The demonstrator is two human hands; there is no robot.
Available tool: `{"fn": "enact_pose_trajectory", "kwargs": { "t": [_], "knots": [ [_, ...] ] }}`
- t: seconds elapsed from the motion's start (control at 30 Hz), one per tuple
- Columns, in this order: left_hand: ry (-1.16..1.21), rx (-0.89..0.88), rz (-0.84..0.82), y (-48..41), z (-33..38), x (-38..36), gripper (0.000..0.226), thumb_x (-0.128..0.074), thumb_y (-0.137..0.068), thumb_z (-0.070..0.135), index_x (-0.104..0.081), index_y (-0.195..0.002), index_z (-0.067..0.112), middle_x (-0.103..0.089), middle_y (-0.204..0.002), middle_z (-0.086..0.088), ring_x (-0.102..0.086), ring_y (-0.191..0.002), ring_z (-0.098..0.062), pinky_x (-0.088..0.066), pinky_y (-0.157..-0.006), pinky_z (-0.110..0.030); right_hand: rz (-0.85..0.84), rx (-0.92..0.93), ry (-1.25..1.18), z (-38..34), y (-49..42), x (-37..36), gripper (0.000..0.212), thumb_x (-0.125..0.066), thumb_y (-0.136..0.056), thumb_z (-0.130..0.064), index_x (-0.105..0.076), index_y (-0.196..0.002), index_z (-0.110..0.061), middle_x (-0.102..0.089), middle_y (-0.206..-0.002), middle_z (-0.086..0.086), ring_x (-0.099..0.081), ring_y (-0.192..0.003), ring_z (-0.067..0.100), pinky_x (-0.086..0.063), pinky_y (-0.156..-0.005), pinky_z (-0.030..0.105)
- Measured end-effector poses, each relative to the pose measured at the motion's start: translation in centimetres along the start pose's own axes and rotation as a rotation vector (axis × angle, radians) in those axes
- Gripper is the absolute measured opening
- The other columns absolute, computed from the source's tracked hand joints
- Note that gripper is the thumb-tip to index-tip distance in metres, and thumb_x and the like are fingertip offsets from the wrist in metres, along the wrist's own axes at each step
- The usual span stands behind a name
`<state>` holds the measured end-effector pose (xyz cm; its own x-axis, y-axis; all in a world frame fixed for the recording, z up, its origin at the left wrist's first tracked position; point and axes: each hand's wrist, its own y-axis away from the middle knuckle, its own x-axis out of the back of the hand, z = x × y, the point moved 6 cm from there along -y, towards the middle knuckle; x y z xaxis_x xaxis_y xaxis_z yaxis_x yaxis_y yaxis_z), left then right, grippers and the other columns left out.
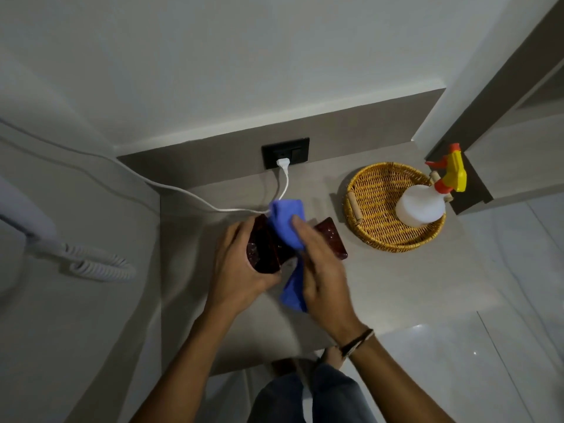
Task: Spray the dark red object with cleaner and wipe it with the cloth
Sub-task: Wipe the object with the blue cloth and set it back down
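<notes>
A glossy dark red object (264, 253) is held above the grey counter (381, 276), gripped at its left side by my left hand (241, 267). My right hand (323, 267) presses a blue cloth (287, 224) against the object's middle; the cloth drapes over the top and hangs down below my palm. A second dark red piece (332, 239) lies on the counter just right of my hands, partly hidden by my right hand. The white spray bottle (422, 204) with its yellow and orange trigger head stands in the wicker basket (366, 209) at the right, apart from both hands.
A white cable (195, 196) runs from a plug in the black wall socket (285, 152) across the counter's back. A coiled phone cord (97, 265) hangs on the wall panel at left. Glossy tiled floor lies to the right and below the counter.
</notes>
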<state>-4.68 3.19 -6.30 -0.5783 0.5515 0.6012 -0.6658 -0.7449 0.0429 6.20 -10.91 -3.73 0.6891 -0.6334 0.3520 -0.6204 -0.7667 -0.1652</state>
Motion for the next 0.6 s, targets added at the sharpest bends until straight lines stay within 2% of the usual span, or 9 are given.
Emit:
{"fn": "enact_pose_trajectory", "kwargs": {
  "t": [0.07,0.1,0.17,0.23,0.33,0.37,0.47,0.53,0.6],
  "knots": [
    [0.034,-0.001,0.042,0.1,0.3,-0.1,0.078,-0.084,-0.057,0.036,-0.063,-0.132,0.033,-0.065,-0.13,0.008,-0.065,-0.123,-0.02,-0.056,-0.102,-0.044,-0.107,0.073,0.011,-0.2,1.0,-2.6,0.05,-0.051,-0.108,-0.006,-0.042,-0.157,-0.005,-0.04,-0.167,0.011,-0.037,-0.156,0.027,-0.033,-0.128,0.053],
    [0.019,-0.005,0.056,0.2,0.5,0.0,0.076,-0.082,-0.056,0.037,-0.062,-0.129,0.033,-0.065,-0.126,0.012,-0.065,-0.12,-0.017,-0.056,-0.1,-0.04,-0.134,0.099,0.056,0.6,1.3,-3.0,0.057,-0.051,-0.105,0.003,-0.037,-0.159,-0.005,-0.034,-0.17,0.012,-0.031,-0.159,0.029,-0.031,-0.128,0.056],
    [-0.049,-0.018,0.064,0.7,0.3,0.4,0.092,-0.08,-0.049,0.043,-0.054,-0.137,0.035,-0.057,-0.125,0.018,-0.062,-0.118,-0.015,-0.052,-0.095,-0.028,-0.153,0.082,0.17,3.3,1.3,-2.0,0.066,-0.05,-0.097,0.013,-0.036,-0.159,-0.004,-0.028,-0.172,0.012,-0.025,-0.161,0.03,-0.029,-0.128,0.057],
    [-0.105,-0.004,0.069,1.2,0.0,0.6,0.106,-0.081,-0.048,0.046,-0.047,-0.147,0.031,-0.055,-0.132,0.01,-0.059,-0.12,-0.02,-0.05,-0.094,-0.028,-0.109,-0.016,0.282,6.0,0.7,0.2,0.071,-0.052,-0.091,0.021,-0.038,-0.157,-0.002,-0.027,-0.171,0.013,-0.02,-0.161,0.032,-0.027,-0.127,0.06],
    [-0.132,0.003,0.063,1.0,0.0,0.4,0.107,-0.08,-0.048,0.049,-0.045,-0.148,0.032,-0.054,-0.136,0.007,-0.059,-0.12,-0.02,-0.045,-0.092,-0.017,-0.033,-0.14,0.293,6.7,0.0,1.7,0.076,-0.052,-0.088,0.027,-0.04,-0.157,-0.002,-0.028,-0.17,0.013,-0.02,-0.161,0.035,-0.026,-0.127,0.061],
    [-0.135,0.006,0.056,0.8,0.3,0.3,0.106,-0.08,-0.049,0.048,-0.045,-0.148,0.032,-0.054,-0.137,0.006,-0.058,-0.121,-0.019,-0.046,-0.093,-0.018,-0.04,-0.121,0.248,5.6,0.1,0.9,0.072,-0.049,-0.089,0.024,-0.041,-0.156,-0.002,-0.03,-0.169,0.013,-0.024,-0.16,0.035,-0.027,-0.127,0.06],
    [-0.06,0.031,0.04,0.5,-0.1,0.2,0.095,-0.084,-0.053,0.04,-0.057,-0.142,0.024,-0.062,-0.138,0.002,-0.062,-0.125,-0.023,-0.054,-0.103,-0.038,-0.1,0.059,0.082,1.0,1.4,-3.0,0.065,-0.043,-0.098,0.009,-0.035,-0.161,-0.007,-0.03,-0.171,0.013,-0.027,-0.16,0.032,-0.025,-0.13,0.055],
    [-0.021,0.072,0.021,0.4,-0.9,0.3,0.088,-0.086,-0.056,0.035,-0.061,-0.139,0.018,-0.066,-0.138,-0.005,-0.064,-0.128,-0.028,-0.053,-0.11,-0.045,-0.158,0.161,0.083,0.4,2.0,-3.8,0.072,-0.048,-0.098,0.012,-0.029,-0.164,-0.011,-0.026,-0.173,0.009,-0.026,-0.161,0.029,-0.023,-0.131,0.048],
    [-0.059,0.068,0.02,0.8,-1.0,0.3,0.094,-0.085,-0.052,0.04,-0.059,-0.14,0.02,-0.064,-0.135,-0.002,-0.064,-0.124,-0.028,-0.054,-0.105,-0.045,-0.174,0.169,0.186,2.3,1.6,-2.3,0.084,-0.055,-0.089,0.022,-0.03,-0.163,-0.011,-0.022,-0.174,0.008,-0.021,-0.162,0.025,-0.022,-0.132,0.047]
  ]
}}
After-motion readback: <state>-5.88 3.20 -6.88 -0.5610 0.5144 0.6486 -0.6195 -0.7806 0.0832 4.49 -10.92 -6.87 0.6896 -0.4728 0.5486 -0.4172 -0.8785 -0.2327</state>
